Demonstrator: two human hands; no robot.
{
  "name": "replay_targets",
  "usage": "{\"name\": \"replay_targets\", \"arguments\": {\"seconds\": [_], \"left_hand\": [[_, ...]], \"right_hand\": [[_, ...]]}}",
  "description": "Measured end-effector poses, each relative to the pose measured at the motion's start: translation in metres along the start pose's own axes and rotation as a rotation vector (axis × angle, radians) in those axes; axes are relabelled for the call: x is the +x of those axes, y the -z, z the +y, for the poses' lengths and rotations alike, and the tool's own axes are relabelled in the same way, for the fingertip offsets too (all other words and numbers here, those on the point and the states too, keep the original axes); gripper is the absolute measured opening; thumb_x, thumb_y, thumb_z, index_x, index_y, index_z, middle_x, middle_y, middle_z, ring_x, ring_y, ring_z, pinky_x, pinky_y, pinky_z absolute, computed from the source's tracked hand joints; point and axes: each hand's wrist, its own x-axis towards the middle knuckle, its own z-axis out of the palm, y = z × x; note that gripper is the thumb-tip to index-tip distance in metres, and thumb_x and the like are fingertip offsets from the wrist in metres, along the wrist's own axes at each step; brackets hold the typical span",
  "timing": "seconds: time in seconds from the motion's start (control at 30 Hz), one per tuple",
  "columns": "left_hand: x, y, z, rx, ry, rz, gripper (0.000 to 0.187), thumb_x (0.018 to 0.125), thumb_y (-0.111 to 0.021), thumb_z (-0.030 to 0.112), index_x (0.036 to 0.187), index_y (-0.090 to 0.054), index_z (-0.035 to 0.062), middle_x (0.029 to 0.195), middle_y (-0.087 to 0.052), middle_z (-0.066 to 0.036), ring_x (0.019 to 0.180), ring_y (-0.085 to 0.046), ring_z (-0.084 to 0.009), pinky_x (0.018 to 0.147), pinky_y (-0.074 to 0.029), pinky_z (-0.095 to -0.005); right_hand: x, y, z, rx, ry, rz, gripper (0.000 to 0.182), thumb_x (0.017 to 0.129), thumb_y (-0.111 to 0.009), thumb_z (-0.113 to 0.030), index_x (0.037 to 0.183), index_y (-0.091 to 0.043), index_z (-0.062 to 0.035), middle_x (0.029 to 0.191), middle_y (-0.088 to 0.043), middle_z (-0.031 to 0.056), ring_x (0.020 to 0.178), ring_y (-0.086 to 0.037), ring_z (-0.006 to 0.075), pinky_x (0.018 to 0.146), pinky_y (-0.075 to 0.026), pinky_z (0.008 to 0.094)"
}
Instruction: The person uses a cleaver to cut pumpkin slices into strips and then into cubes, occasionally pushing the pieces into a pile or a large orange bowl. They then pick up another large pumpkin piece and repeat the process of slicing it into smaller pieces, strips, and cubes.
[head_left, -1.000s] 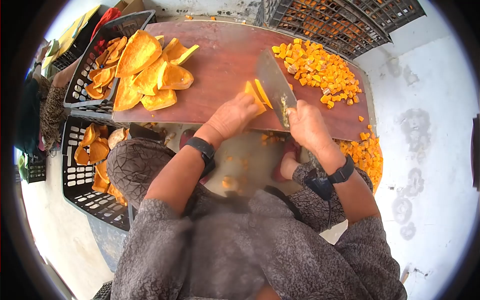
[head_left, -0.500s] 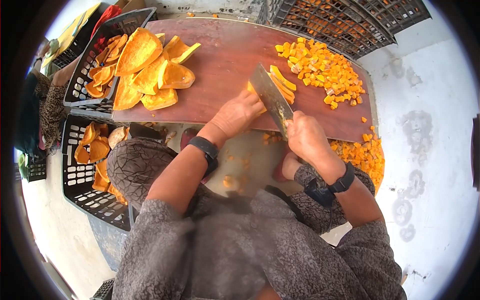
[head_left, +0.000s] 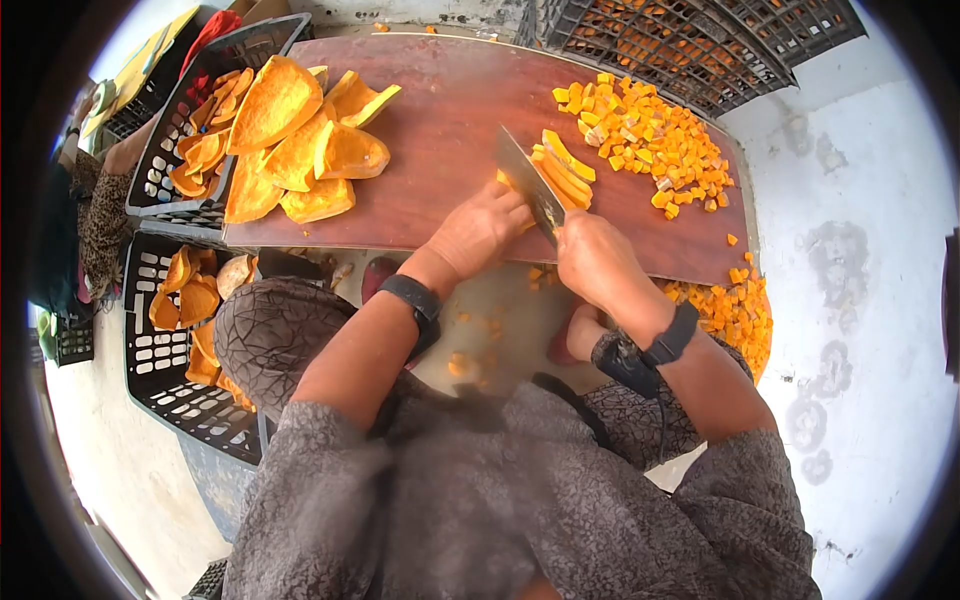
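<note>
My right hand [head_left: 592, 255] is closed round the handle of a wide cleaver [head_left: 531, 184], whose blade points up and to the left. Beside the blade's left face, my left hand [head_left: 482, 224] presses down on a piece of orange pumpkin [head_left: 503, 178], mostly hidden under its fingers. Cut pumpkin strips [head_left: 563, 172] lie just right of the blade on the reddish-brown board [head_left: 452, 120]. Large pumpkin pieces [head_left: 290, 140] are heaped at the board's left, and a spread of small cubes [head_left: 655, 140] covers part of its right.
Black crates with pumpkin pieces stand at the left, one upper [head_left: 180, 190] and one lower [head_left: 150, 350]. More cubes [head_left: 735, 315] are heaped below the board's right end. Black crates [head_left: 660, 45] stand behind. Another person's patterned sleeve [head_left: 105, 215] shows at far left.
The cleaver and my right hand have moved slightly up and left, and the blade stands steeper beside the strips. My left hand has barely moved.
</note>
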Motion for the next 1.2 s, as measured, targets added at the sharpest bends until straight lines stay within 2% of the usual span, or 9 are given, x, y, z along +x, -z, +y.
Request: {"name": "replay_targets", "arguments": {"seconds": [0.23, 0.3, 0.4, 0.5, 0.83, 0.9, 1.07, 1.13, 1.2], "left_hand": [[0.001, 0.002, 0.002, -0.019, 0.002, -0.023, 0.032, 0.072, -0.061, 0.004, 0.104, -0.062, 0.0067, 0.099, -0.059, -0.01, 0.099, -0.056, -0.0325, 0.092, -0.047, -0.0378], [0.001, 0.003, 0.004, -0.021, 0.029, 0.087, 0.029, 0.072, -0.06, 0.004, 0.101, -0.062, 0.0061, 0.097, -0.059, -0.01, 0.098, -0.056, -0.0338, 0.09, -0.049, -0.0386], [0.004, 0.003, 0.001, -0.052, 0.014, 0.054, 0.019, 0.074, -0.061, 0.01, 0.092, -0.064, 0.0075, 0.095, -0.059, -0.007, 0.096, -0.056, -0.0309, 0.086, -0.05, -0.0366], [0.003, 0.002, 0.002, -0.088, 0.057, 0.067, 0.022, 0.072, -0.061, 0.005, 0.095, -0.06, 0.0051, 0.097, -0.06, -0.01, 0.098, -0.056, -0.0346, 0.088, -0.05, -0.0394], [0.002, -0.005, -0.007, -0.049, 0.067, 0.069, 0.013, 0.074, -0.062, 0.007, 0.086, -0.059, 0.007, 0.087, -0.059, -0.01, 0.088, -0.057, -0.033, 0.081, -0.051, -0.0389], [0.005, -0.005, -0.005, -0.072, -0.012, 0.135, 0.011, 0.075, -0.062, 0.007, 0.085, -0.058, 0.0068, 0.085, -0.059, -0.009, 0.085, -0.057, -0.0323, 0.08, -0.051, -0.0387], [0.0, -0.005, -0.004, -0.053, 0.037, 0.079, 0.015, 0.076, -0.062, 0.008, 0.091, -0.061, 0.0063, 0.094, -0.06, -0.009, 0.096, -0.057, -0.0316, 0.086, -0.05, -0.0387], [-0.001, -0.001, -0.004, -0.06, 0.068, 0.068, 0.017, 0.076, -0.062, 0.007, 0.093, -0.062, 0.0059, 0.097, -0.06, -0.01, 0.099, -0.057, -0.0323, 0.089, -0.05, -0.0391], [-0.004, 0.002, -0.004, -0.117, 0.084, 0.024, 0.027, 0.077, -0.061, 0.005, 0.104, -0.063, 0.0066, 0.105, -0.061, -0.011, 0.106, -0.056, -0.0341, 0.094, -0.049, -0.0402]], "right_hand": [[0.016, 0.019, -0.015, -0.055, -0.149, -0.225, 0.017, 0.089, -0.056, -0.013, 0.087, -0.061, 0.0031, 0.082, -0.065, 0.0279, 0.082, -0.064, 0.0439, 0.072, -0.051, 0.0496], [0.02, 0.016, -0.016, -0.051, -0.153, -0.263, 0.016, 0.089, -0.056, -0.012, 0.088, -0.061, 0.0032, 0.084, -0.065, 0.028, 0.083, -0.064, 0.0439, 0.073, -0.052, 0.0498], [0.029, -0.009, -0.006, -0.01, -0.222, -0.21, 0.016, 0.088, -0.054, -0.012, 0.091, -0.06, 0.0034, 0.087, -0.066, 0.0275, 0.085, -0.065, 0.0442, 0.075, -0.052, 0.0499], [0.047, -0.026, -0.009, 0.014, -0.126, -0.083, 0.017, 0.088, -0.053, -0.011, 0.093, -0.06, 0.0029, 0.088, -0.066, 0.0265, 0.088, -0.065, 0.0443, 0.077, -0.052, 0.0503], [0.032, -0.01, 0.001, 0.027, -0.212, -0.187, 0.019, 0.088, -0.054, -0.014, 0.091, -0.065, 0.0016, 0.087, -0.066, 0.0285, 0.087, -0.064, 0.0444, 0.076, -0.052, 0.0507], [0.04, -0.037, 0.004, 0.025, -0.14, 0.046, 0.021, 0.089, -0.056, -0.016, 0.091, -0.065, 0.0025, 0.085, -0.066, 0.0281, 0.085, -0.064, 0.0448, 0.076, -0.052, 0.0501], [0.07, -0.036, 0.01, 0.045, -0.236, -0.025, 0.019, 0.084, -0.057, -0.015, 0.092, -0.065, -0.0001, 0.09, -0.067, 0.024, 0.089, -0.066, 0.0405, 0.077, -0.053, 0.0479], [0.063, -0.031, 0.011, 0.184, -0.188, 0.066, 0.025, 0.092, -0.053, -0.017, 0.104, -0.06, 0.0041, 0.071, -0.065, 0.0252, 0.063, -0.068, 0.0374, 0.058, -0.054, 0.0454], [0.06, -0.029, 0.016, 0.229, -0.233, 0.011, 0.025, 0.093, -0.053, -0.018, 0.103, -0.06, 0.0043, 0.066, -0.063, 0.0239, 0.056, -0.066, 0.0347, 0.054, -0.053, 0.0439]]}}
